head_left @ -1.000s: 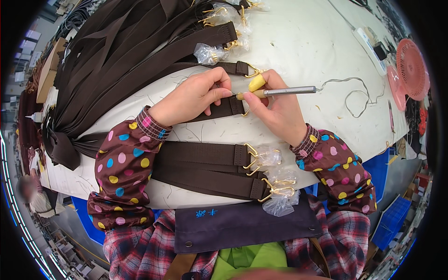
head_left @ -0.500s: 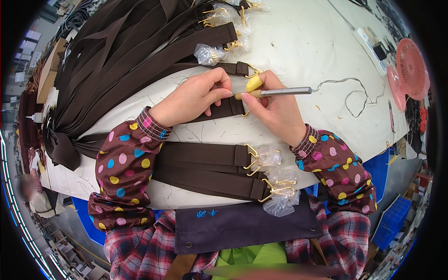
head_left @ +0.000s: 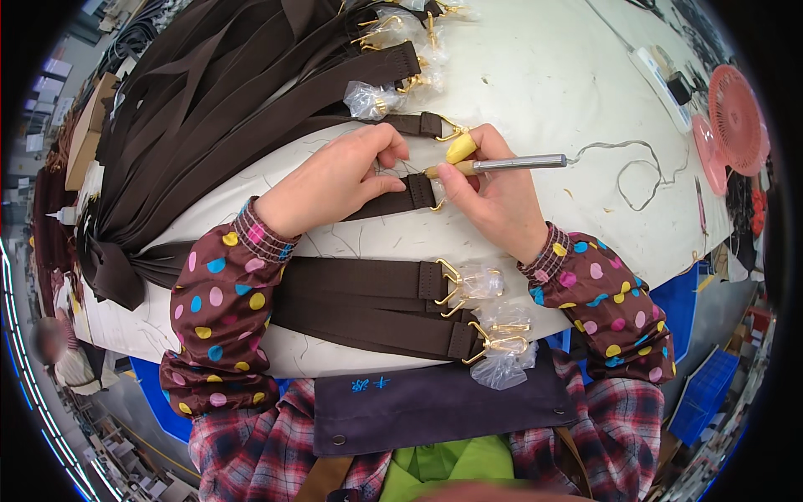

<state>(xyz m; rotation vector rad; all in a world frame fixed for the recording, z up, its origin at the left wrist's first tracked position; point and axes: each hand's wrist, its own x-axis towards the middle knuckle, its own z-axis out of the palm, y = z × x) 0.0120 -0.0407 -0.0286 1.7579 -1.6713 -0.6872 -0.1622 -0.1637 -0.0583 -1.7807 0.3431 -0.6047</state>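
Note:
In my right hand [head_left: 493, 194] is a pen-shaped tool [head_left: 523, 162] with a silver barrel, a tan front part and a cord at its back end. A yellow finger cover [head_left: 461, 150] sits on one finger of that hand. The tool's tip points left, above the stitched end of a dark brown strap [head_left: 420, 192] with a gold hook. My left hand [head_left: 339, 177] hovers over the same strap, thumb and forefinger apart, holding nothing that I can see. Loose dark threads lie around it.
Brown straps [head_left: 192, 100] with plastic-wrapped gold hooks are heaped at the far left. More straps [head_left: 368, 280] lie nearer me. At the right stand a pink fan [head_left: 736, 121] and a white power strip [head_left: 661, 88]; the tool's cord [head_left: 623, 144] loops across the white table.
My left thumb and forefinger have parted from their pinch, and that hand has drawn slightly left. The tool in my right hand has shifted a little to the right.

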